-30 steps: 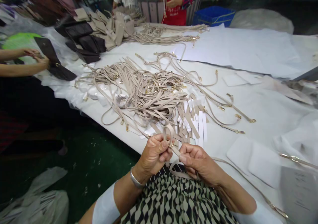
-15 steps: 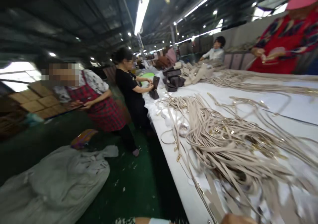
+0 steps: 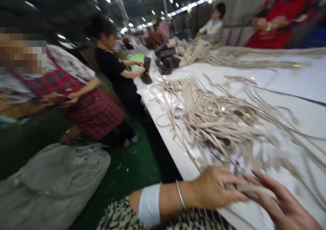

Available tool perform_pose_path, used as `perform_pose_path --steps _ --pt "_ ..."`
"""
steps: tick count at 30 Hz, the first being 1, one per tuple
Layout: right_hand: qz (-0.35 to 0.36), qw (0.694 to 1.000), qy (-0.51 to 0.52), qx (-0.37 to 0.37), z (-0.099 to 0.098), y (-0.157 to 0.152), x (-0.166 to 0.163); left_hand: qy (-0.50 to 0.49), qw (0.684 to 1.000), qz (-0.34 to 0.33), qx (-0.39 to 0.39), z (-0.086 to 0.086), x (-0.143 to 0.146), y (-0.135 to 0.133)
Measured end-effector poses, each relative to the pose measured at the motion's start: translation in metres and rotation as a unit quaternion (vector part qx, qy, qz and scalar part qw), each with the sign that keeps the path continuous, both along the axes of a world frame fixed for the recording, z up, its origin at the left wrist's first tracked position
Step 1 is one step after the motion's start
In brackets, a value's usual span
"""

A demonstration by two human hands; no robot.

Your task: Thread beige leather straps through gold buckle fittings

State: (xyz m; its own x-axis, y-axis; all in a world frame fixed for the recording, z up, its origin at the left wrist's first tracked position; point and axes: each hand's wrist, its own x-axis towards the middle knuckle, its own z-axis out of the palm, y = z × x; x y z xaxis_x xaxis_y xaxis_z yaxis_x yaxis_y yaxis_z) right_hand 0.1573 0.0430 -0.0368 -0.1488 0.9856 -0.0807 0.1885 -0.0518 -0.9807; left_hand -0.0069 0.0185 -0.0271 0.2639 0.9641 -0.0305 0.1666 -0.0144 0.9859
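My left hand (image 3: 219, 187) reaches in over the near table edge with its fingers closed on a beige strap (image 3: 253, 189). A silver bangle (image 3: 180, 194) and a pale blue band (image 3: 149, 202) circle that wrist and forearm. From the lower right comes my right hand (image 3: 287, 204), with the other end of the strap between its thumb and fingers; motion blurs the grip. Just beyond both hands lies a tangled heap of beige straps (image 3: 203, 111) with gold-coloured metal clasps.
The white table (image 3: 165, 131) runs away from me. Dark brown bags (image 3: 165, 58) and more beige straps (image 3: 229, 60) lie farther back. Co-workers stand along the left and far sides, one in a checked apron (image 3: 94, 111). A large grey sack (image 3: 63, 175) rests on the green floor.
Both my hands have come up into view from the bottom edge, a strap between them. The view has shifted, and the co-worker in the checked apron appears closer.
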Motion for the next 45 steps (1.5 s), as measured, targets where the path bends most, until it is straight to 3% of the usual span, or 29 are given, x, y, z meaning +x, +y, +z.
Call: perform_pose_path --steps 2,6,10,13,15,18,20,22,28,36,45 --pt "-0.034 0.999 -0.008 -0.004 0.013 -0.022 0.016 0.052 0.998 -0.025 0.005 -0.001 0.004 -0.003" --pt "0.051 0.994 -0.093 0.022 0.027 -0.026 0.019 0.056 0.996 -0.063 0.034 -0.007 0.000 0.007" --pt "0.084 0.987 -0.138 -0.019 0.027 -0.024 0.018 0.053 0.998 -0.034 -0.022 -0.011 0.000 0.006" --pt "0.118 0.979 -0.162 -0.045 0.024 -0.025 0.018 0.060 0.997 -0.043 -0.020 -0.012 0.000 0.006" --pt "0.139 0.970 -0.196 -0.040 0.022 -0.026 0.019 0.062 0.996 -0.058 -0.022 -0.013 -0.002 0.008" --pt "0.155 0.963 -0.214 -0.054 0.017 -0.030 0.024 0.019 0.989 -0.122 -0.085 -0.016 -0.006 0.006" --pt "0.160 0.963 -0.203 -0.075 0.013 -0.035 0.029 -0.011 0.977 -0.164 -0.135 -0.018 -0.009 0.001" --pt "0.165 0.963 -0.191 -0.090 0.009 -0.041 0.032 -0.014 0.975 -0.156 -0.158 -0.021 -0.010 -0.004" --pt "0.130 0.969 -0.185 -0.100 0.003 -0.049 0.037 0.078 0.986 -0.080 -0.126 -0.025 -0.005 -0.005" --pt "0.125 0.979 -0.131 -0.098 0.004 -0.052 0.041 0.015 0.993 -0.101 -0.063 -0.025 -0.009 -0.001" --pt "0.073 0.978 0.027 -0.195 -0.004 -0.068 0.034 -0.015 0.985 -0.125 -0.117 -0.027 -0.005 -0.014"
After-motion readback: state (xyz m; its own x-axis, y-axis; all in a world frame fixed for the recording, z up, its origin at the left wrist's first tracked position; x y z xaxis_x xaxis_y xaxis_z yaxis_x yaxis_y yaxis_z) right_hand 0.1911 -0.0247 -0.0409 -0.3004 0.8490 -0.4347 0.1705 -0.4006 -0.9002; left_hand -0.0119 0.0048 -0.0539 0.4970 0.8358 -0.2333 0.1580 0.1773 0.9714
